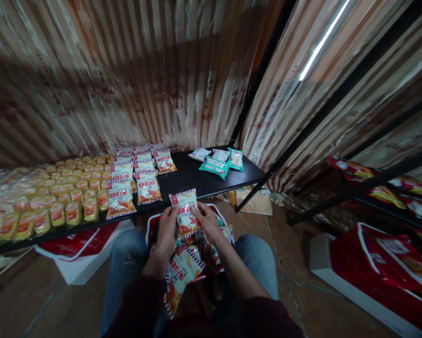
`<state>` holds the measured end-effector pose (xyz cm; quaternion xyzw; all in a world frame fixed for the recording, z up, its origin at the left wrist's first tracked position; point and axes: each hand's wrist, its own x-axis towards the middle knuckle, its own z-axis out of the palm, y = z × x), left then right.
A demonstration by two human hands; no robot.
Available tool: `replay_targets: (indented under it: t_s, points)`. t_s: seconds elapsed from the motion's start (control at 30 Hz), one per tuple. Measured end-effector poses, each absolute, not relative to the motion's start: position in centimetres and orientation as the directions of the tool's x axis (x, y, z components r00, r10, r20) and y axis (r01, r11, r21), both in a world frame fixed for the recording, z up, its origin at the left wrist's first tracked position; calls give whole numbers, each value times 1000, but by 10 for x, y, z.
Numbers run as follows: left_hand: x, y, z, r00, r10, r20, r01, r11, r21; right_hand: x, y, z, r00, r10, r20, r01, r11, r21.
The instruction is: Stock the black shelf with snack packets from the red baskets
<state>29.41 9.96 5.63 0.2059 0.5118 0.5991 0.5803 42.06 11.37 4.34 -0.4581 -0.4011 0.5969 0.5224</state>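
Observation:
Both hands hold one white-and-orange snack bag (186,212) with a red-and-blue striped edge, upright in front of me. My left hand (168,224) grips its left side, and my right hand (205,218) pinches its right side. Just below sits a red basket with a white rim (216,209) between my knees, filled with more snack bags (182,272). Past the hands, on the black shelf (182,180), similar bags (148,187) stand in rows.
Left along the shelf, many small yellow packs (73,213) are lined up. Green and white packets (215,167) lie at its right end. Red baskets (80,241) stand on the floor at left and right. A black post (277,166) slants beside the shelf; striped sheeting (126,84) hangs behind.

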Motion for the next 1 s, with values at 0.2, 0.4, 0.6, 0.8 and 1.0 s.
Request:
replay_targets:
  t_s: [0.2, 0.4, 0.6, 0.8, 1.0]
  points:
    - [295, 110, 58, -248, 859, -448, -593, 231, 772, 423, 119, 40, -52, 986, -158, -257, -166, -952]
    - [298, 113, 69, -203, 887, -416, -573, 236, 785, 422, 118, 42, -70, 988, -134, -263, -148, -953]
    - [302, 119, 73, -221, 867, -447, -628, 224, 745, 422, 113, 48, -68, 986, -153, -291, -166, -942]
    - [296, 129, 75, -295, 835, -464, -641, 188, 745, 426, 108, 44, -89, 985, -144, -337, -166, -927]
    - [292, 137, 79, -314, 847, -428, -625, 155, 765, 424, 106, 38, -111, 976, -186, -350, -213, -912]
